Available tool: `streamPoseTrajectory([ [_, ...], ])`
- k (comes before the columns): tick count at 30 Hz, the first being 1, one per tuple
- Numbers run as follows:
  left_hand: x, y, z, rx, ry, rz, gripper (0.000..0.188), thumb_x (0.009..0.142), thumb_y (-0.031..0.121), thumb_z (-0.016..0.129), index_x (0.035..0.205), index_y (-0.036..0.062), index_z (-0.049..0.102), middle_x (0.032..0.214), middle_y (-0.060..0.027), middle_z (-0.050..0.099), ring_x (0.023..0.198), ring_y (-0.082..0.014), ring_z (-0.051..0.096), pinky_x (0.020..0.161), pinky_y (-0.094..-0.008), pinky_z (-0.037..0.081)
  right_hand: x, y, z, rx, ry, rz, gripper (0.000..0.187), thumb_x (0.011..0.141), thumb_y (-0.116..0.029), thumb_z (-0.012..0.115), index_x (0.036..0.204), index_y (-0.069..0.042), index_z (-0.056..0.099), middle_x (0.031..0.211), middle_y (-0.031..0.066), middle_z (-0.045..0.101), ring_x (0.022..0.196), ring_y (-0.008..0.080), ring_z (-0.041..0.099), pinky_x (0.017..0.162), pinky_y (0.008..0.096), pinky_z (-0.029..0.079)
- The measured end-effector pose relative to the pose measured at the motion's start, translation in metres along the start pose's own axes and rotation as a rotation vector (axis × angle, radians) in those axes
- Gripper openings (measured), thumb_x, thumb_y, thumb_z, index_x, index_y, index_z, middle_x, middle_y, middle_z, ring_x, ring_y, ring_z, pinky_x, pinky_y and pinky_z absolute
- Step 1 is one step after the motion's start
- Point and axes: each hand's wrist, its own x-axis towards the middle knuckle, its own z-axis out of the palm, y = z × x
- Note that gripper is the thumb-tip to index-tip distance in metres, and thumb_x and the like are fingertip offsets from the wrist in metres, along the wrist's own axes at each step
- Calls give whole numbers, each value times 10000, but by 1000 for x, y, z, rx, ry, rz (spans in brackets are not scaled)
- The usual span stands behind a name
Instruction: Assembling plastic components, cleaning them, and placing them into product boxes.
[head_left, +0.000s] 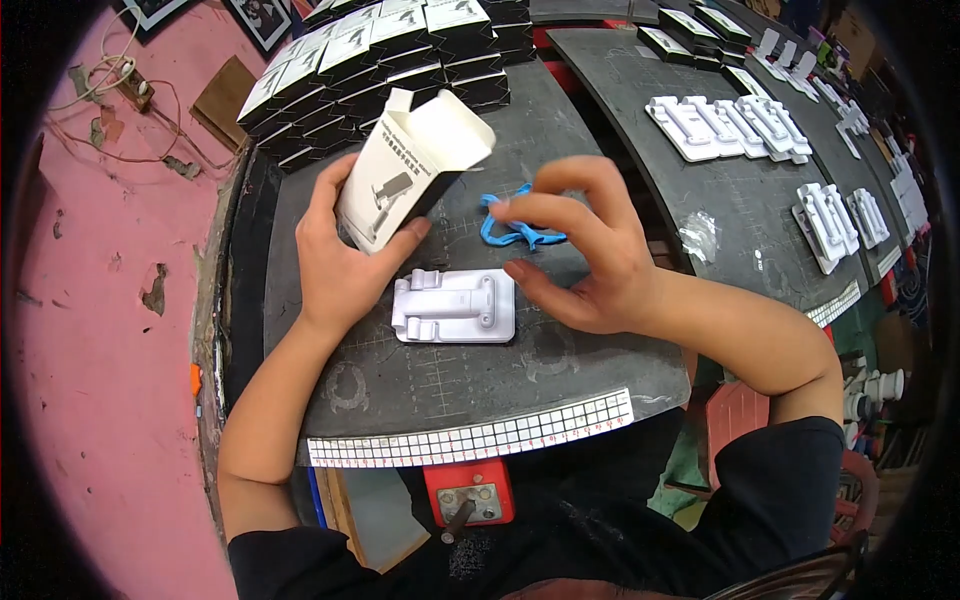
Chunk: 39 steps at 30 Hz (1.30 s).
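My left hand (338, 240) grips a small black and white carton (392, 190), tilted, with its top flaps standing open. A picture of a stand is printed on its white face. Below it on the dark table lies a white folded phone stand (455, 305), flat and apart from both hands. Over the table to the right, my right hand (590, 250) is raised with fingers curved and thumb apart, nothing between them. Behind its fingertips lies a crumpled blue strap or cloth band (515, 232), partly hidden by the hand.
Stacked cartons (370, 60) rise at the table's back left. On the dark table to the right sit several white stands (725, 128), a clear plastic bag (698, 236) and more cartons (695, 35). A gridded ruler strip (470, 440) runs along the near edge.
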Motion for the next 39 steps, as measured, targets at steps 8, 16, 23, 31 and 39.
streamPoseTrajectory([
  [8,2,-7,10,37,51,80,815,714,196,991,1368,28,535,1170,-186,764,1060,-302,786,942,-408,615,-10,-16,20,47,-465,195,543,917,-335,849,1349,-52,680,1232,121,647,1210,315,576,1061,476,416],
  [16,-2,-12,11,70,38,121,859,720,128,985,1439,17,528,1292,-178,702,1174,-269,724,1024,-389,579,5,-37,9,718,-546,488,550,884,-142,864,1368,-30,628,1186,140,784,1061,298,782,918,417,612],
  [23,-2,-9,15,88,47,227,785,669,145,958,1389,70,655,1246,-160,751,1118,-368,738,970,-449,593,7,-10,-4,1120,71,765,673,935,-56,864,1470,-7,458,1343,141,700,1210,224,734,1041,379,612],
  [31,-4,5,11,170,-30,402,841,643,95,970,1413,10,641,1271,-197,730,1130,-372,729,988,-436,583,7,9,0,907,225,814,581,966,-55,841,1440,21,514,1322,157,731,1228,229,737,1080,397,612],
  [39,-12,19,14,72,-112,386,923,670,150,999,1482,-8,590,1319,-224,711,1162,-357,740,1012,-428,588,4,7,-2,973,226,870,599,965,-47,842,1483,8,546,1349,145,734,1197,189,743,988,341,628],
])
